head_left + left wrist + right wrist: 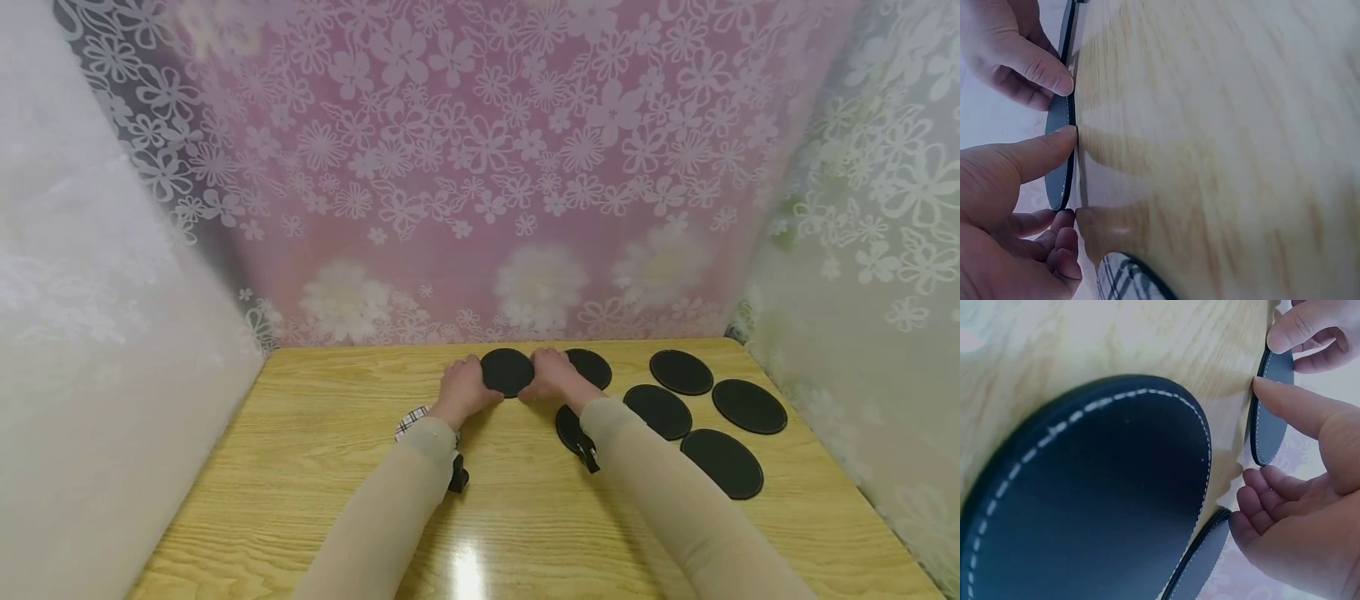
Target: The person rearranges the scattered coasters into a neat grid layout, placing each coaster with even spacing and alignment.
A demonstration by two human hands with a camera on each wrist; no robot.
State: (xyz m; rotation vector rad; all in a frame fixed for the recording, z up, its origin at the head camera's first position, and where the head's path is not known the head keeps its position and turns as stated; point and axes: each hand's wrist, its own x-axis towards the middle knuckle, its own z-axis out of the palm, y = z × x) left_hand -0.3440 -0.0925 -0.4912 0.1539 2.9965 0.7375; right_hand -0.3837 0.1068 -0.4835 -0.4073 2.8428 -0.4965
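Near the table's back edge, a black round coaster (507,372) with pale edge stitching is between both hands. My left hand (462,390) grips its left side, thumb on the near rim and fingers curled at the side. On the opposite side my right hand (552,375) holds it the same way; in the right wrist view, the fingertips of that hand (1310,500) also come close to another black coaster (1200,556). A plaid-faced coaster (411,421) lies partly hidden by the left wrist. Whether the held coaster touches the table, I cannot tell.
Several more black coasters lie to the right, including one at the back (681,372) and one nearer the front (722,463). Another coaster (570,429) is partly under the right wrist. Flower-patterned curtains (487,167) border the wooden table (315,492).
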